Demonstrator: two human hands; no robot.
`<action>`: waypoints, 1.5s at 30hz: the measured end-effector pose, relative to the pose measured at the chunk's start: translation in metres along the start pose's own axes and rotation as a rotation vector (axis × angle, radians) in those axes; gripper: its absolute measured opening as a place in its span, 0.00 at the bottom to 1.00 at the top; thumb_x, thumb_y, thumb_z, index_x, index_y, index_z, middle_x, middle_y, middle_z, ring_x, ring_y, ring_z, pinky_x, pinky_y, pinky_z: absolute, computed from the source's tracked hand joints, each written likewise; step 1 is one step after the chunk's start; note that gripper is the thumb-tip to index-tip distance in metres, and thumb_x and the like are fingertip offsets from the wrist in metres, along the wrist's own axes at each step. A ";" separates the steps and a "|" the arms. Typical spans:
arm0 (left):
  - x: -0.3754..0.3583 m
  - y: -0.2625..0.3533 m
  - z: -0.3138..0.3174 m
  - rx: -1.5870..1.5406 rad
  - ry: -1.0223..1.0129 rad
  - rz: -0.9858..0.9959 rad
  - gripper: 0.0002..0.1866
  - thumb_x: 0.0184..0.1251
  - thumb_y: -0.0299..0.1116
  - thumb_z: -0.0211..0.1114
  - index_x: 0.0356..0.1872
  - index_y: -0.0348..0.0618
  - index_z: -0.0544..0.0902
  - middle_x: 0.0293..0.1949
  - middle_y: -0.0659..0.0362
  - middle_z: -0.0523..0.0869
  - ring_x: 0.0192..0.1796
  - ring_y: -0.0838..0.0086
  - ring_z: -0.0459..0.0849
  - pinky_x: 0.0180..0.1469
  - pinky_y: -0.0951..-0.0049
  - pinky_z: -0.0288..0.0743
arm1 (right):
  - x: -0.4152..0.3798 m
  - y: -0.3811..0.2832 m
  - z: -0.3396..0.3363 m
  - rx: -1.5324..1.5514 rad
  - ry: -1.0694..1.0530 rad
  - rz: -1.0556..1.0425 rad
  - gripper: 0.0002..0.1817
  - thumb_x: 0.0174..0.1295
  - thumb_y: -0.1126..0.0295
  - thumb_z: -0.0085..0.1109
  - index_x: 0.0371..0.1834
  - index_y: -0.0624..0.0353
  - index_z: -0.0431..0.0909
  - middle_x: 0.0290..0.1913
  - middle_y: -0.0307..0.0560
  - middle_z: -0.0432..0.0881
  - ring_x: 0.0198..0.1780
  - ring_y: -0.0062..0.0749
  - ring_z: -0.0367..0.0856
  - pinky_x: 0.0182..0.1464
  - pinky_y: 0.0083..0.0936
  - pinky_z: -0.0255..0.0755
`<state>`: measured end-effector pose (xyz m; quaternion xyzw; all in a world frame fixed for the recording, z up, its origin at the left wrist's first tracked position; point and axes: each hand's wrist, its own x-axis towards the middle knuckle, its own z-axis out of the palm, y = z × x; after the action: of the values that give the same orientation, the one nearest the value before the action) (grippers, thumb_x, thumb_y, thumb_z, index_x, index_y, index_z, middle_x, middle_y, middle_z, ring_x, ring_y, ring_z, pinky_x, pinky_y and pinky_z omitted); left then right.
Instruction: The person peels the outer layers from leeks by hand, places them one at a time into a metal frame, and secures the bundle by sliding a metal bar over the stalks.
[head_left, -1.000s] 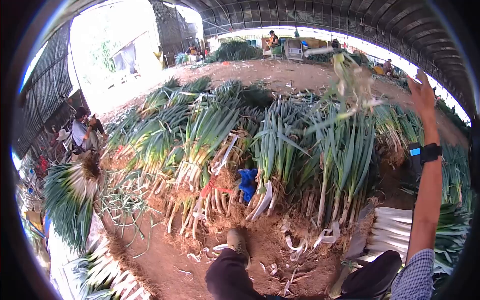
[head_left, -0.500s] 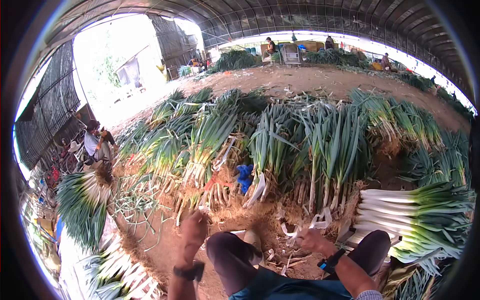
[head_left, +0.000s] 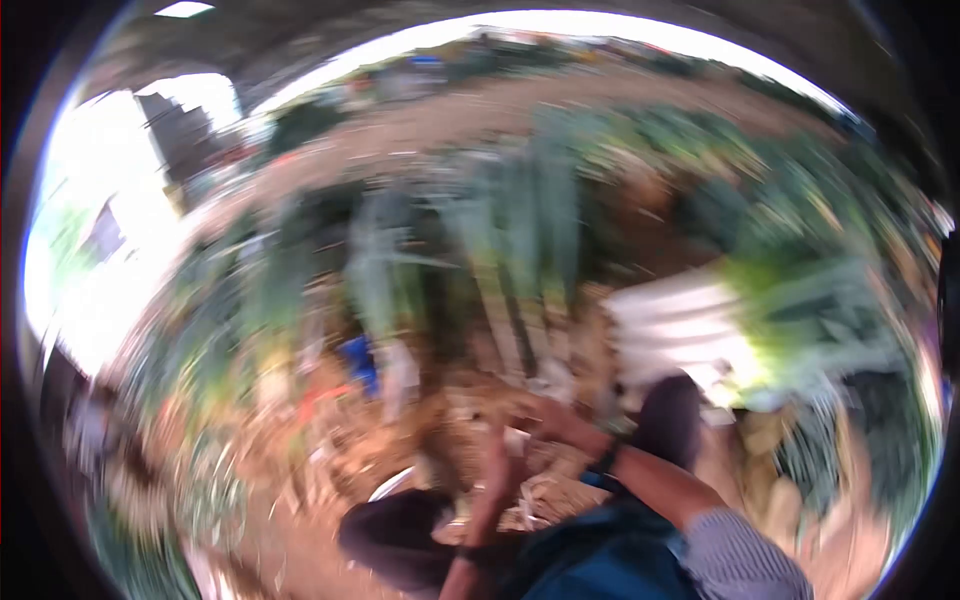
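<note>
Motion smears the whole view. My left hand (head_left: 503,455) is raised between my knees, its fingers blurred. Close beside it on the right is my right hand (head_left: 562,418), reaching inward; whether either holds anything is too smeared to tell. White strips (head_left: 550,382) lie just beyond the hands. A bundle of leeks (head_left: 675,325) with white stalks lies to the right, past my right knee. Other green leeks (head_left: 545,220) stretch across the ground in front. A blue item (head_left: 360,364) and a pale strip (head_left: 401,380) are among them.
My dark-clad knees (head_left: 400,535) frame the hands. Loose leeks and roots cover brown soil (head_left: 300,500) at the left. More leeks (head_left: 815,440) lie at the right. A bare dirt strip (head_left: 400,125) runs behind the heaps, with blurred things beyond it.
The view has swung right, so the scene sits further left. My hands, apart before, are now close together. The white-stalked bundle appears nearer the middle.
</note>
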<state>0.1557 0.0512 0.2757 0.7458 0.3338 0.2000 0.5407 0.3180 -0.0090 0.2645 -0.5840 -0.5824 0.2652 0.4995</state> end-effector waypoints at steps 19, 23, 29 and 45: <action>0.028 -0.013 0.025 0.087 -0.005 0.398 0.25 0.81 0.39 0.47 0.72 0.39 0.73 0.72 0.44 0.73 0.73 0.52 0.72 0.75 0.54 0.64 | -0.005 0.019 0.093 0.125 0.347 -0.098 0.22 0.79 0.54 0.51 0.65 0.56 0.80 0.65 0.52 0.80 0.66 0.45 0.77 0.73 0.39 0.63; 0.010 -0.055 0.050 0.689 0.055 0.742 0.25 0.81 0.39 0.47 0.72 0.39 0.74 0.72 0.44 0.74 0.73 0.53 0.73 0.75 0.54 0.64 | -0.008 0.063 0.049 -0.013 0.396 -0.182 0.16 0.78 0.57 0.54 0.53 0.56 0.84 0.57 0.50 0.84 0.64 0.43 0.78 0.72 0.40 0.64; -0.014 0.056 0.051 0.212 0.129 0.543 0.22 0.78 0.36 0.57 0.63 0.28 0.78 0.65 0.40 0.79 0.68 0.49 0.78 0.69 0.57 0.71 | -0.039 0.123 0.033 0.011 0.251 0.322 0.13 0.73 0.62 0.60 0.51 0.57 0.84 0.52 0.51 0.85 0.58 0.42 0.81 0.65 0.38 0.69; 0.021 -0.089 0.046 -0.617 -0.255 0.488 0.25 0.82 0.46 0.47 0.61 0.34 0.79 0.54 0.55 0.85 0.54 0.70 0.84 0.63 0.70 0.75 | -0.035 -0.056 -0.007 -0.069 -0.035 -0.211 0.15 0.61 0.68 0.70 0.50 0.61 0.84 0.45 0.56 0.86 0.48 0.50 0.86 0.49 0.37 0.79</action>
<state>0.1755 0.0526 0.1751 0.6249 0.0019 0.3193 0.7124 0.2941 -0.0541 0.3077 -0.5315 -0.6579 0.2010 0.4942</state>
